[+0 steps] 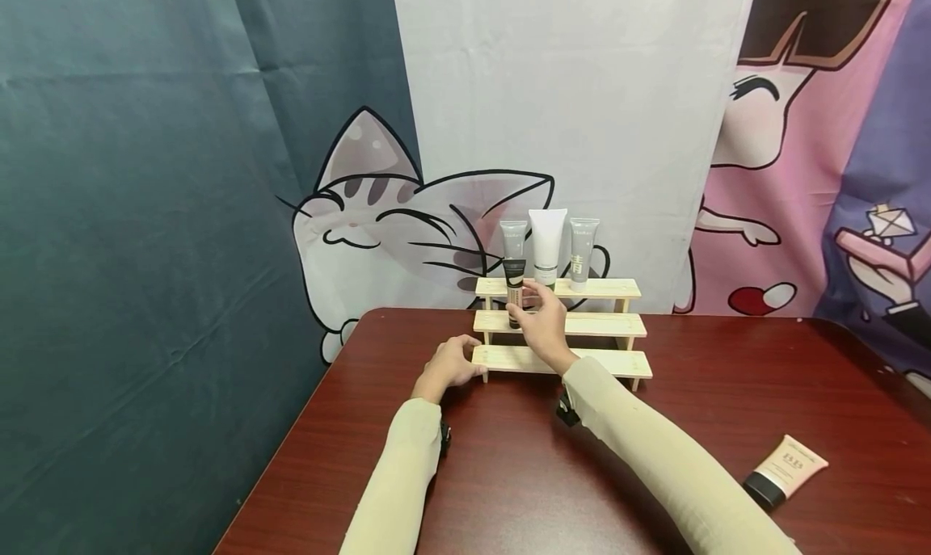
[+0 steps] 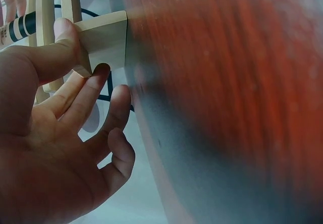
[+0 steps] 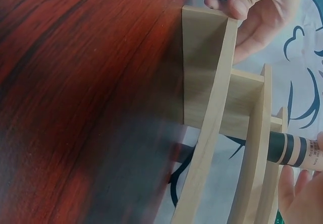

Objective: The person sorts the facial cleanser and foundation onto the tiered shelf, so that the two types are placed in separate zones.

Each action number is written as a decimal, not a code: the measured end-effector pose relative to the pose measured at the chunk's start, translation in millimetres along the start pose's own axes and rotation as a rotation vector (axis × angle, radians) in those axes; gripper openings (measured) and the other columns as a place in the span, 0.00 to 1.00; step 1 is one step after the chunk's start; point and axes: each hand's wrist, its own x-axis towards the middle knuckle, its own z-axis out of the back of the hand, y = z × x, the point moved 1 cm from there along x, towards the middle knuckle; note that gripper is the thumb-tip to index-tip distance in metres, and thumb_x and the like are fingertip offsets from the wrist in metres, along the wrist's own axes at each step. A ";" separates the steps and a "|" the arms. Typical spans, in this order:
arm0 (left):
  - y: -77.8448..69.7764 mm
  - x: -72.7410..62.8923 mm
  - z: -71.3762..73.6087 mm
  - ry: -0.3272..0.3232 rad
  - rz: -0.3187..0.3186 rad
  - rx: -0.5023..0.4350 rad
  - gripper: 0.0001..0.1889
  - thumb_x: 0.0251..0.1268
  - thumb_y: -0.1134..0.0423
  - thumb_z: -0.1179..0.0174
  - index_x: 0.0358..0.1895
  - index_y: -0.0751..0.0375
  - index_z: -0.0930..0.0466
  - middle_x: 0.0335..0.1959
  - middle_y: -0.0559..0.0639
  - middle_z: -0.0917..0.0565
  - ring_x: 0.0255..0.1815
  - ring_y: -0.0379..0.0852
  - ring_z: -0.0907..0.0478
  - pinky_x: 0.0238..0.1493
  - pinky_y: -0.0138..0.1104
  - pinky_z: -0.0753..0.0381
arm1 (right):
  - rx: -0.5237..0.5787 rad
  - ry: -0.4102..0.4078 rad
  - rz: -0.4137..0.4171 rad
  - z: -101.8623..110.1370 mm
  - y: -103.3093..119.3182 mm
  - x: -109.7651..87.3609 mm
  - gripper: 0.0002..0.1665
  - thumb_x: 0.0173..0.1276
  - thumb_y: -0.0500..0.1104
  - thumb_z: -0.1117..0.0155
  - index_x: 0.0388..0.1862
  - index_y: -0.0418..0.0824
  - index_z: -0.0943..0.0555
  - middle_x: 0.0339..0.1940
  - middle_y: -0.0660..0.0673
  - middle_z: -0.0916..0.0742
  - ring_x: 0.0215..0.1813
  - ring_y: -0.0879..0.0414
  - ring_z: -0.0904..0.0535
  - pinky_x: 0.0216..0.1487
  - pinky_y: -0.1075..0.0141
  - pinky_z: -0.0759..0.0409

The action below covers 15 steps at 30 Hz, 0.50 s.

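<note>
A three-tier light wooden stand [image 1: 582,363] rises at the back of the table. My left hand [image 1: 449,363] grips the left end of its lowest shelf, with the thumb on the board in the left wrist view. At the left of the middle shelf, my right hand [image 1: 544,326] pinches a small cosmetic tube [image 1: 515,284] with a black cap end and beige label. It stands upright, cap end down at the shelf. Behind it on the top shelf are a grey tube [image 1: 513,236], a white tube [image 1: 547,244] and another grey tube [image 1: 583,252].
A beige BB cream tube [image 1: 796,463] with a black cap lies on the red-brown table [image 1: 509,490] at the front right. A cartoon-printed curtain [image 1: 582,94] hangs behind the table, and a dark green curtain [image 1: 145,256] covers the left.
</note>
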 end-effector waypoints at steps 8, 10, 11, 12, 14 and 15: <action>-1.5 -1.0 -0.7 -0.004 -0.009 -0.002 0.27 0.58 0.53 0.27 0.62 0.47 0.22 0.60 0.53 0.21 0.61 0.55 0.25 0.56 0.57 0.29 | 0.042 0.022 0.007 3.0 -1.8 -1.8 0.31 0.59 0.33 0.25 0.63 0.35 0.23 0.49 0.36 0.17 0.51 0.40 0.17 0.44 0.54 0.16; -1.4 -0.8 -0.9 -0.008 -0.013 -0.001 0.27 0.58 0.53 0.27 0.62 0.48 0.22 0.60 0.53 0.21 0.60 0.55 0.25 0.56 0.57 0.29 | 0.054 0.034 0.002 4.6 -2.4 -2.0 0.33 0.59 0.34 0.25 0.65 0.35 0.25 0.50 0.37 0.17 0.52 0.37 0.18 0.46 0.53 0.17; -1.1 -0.8 -0.9 -0.009 -0.015 0.000 0.27 0.58 0.53 0.27 0.62 0.48 0.22 0.60 0.53 0.21 0.60 0.55 0.25 0.56 0.57 0.29 | 0.061 0.039 -0.002 5.5 -2.5 -2.0 0.34 0.59 0.34 0.25 0.65 0.35 0.25 0.50 0.37 0.17 0.53 0.36 0.19 0.46 0.52 0.17; -0.8 -1.0 -0.7 -0.010 -0.018 0.000 0.27 0.58 0.53 0.27 0.62 0.48 0.22 0.60 0.54 0.21 0.60 0.55 0.25 0.56 0.57 0.29 | 0.066 0.043 -0.004 6.4 -2.5 -2.0 0.35 0.59 0.34 0.25 0.66 0.35 0.26 0.50 0.37 0.17 0.53 0.35 0.19 0.47 0.51 0.17; -0.2 -1.2 -0.5 -0.014 -0.020 0.000 0.27 0.58 0.53 0.27 0.62 0.48 0.22 0.60 0.54 0.21 0.60 0.55 0.25 0.56 0.58 0.30 | 0.070 0.053 -0.007 8.2 -2.5 -2.2 0.37 0.59 0.35 0.25 0.67 0.36 0.27 0.50 0.38 0.17 0.54 0.34 0.20 0.47 0.51 0.18; 0.0 -1.2 -0.5 -0.017 -0.019 0.001 0.27 0.58 0.53 0.27 0.61 0.48 0.22 0.60 0.54 0.21 0.61 0.56 0.25 0.56 0.58 0.30 | 0.069 0.059 -0.006 9.1 -2.6 -2.3 0.37 0.59 0.35 0.24 0.67 0.36 0.27 0.50 0.38 0.17 0.54 0.35 0.20 0.47 0.51 0.18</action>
